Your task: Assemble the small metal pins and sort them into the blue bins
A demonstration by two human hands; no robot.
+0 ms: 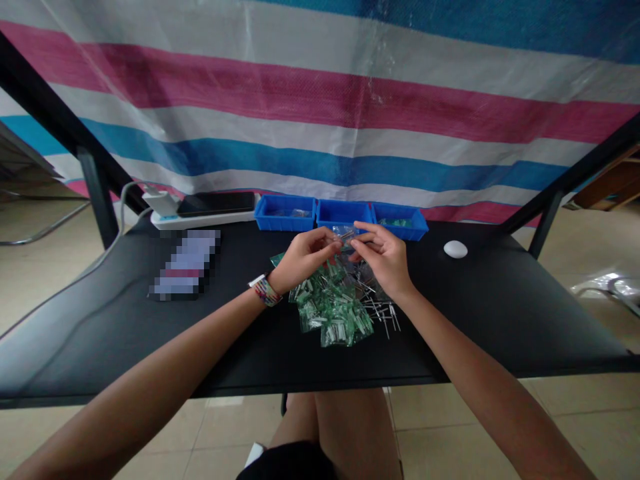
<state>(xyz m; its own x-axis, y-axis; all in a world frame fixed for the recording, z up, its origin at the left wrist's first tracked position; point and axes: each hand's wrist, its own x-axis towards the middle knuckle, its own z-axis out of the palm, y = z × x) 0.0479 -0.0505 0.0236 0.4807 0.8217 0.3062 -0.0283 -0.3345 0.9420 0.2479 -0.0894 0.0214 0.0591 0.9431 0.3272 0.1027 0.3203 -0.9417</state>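
Between my two hands is a small clear plastic bag [344, 231], with what looks like a thin metal piece at it. My left hand [311, 257], with a watch and a patterned band [266, 290] at the wrist, pinches the bag's left side. On its right side, my right hand [383, 257] has thumb and fingers closed on it. Below the hands lies a pile of green-tinted plastic packets [330, 310] with small pale pieces inside. Loose thin metal rods [385, 313] are scattered at the pile's right, partly behind my right wrist.
Three blue bins stand in a row at the back: a left bin [285, 222] with clear packets, a middle bin [344, 204], and a right bin [400, 230] with green packets. A power strip [200, 219], dark phone [216, 203], blurred-out object [183, 267] and white mouse [455, 249] share the black table [480, 313].
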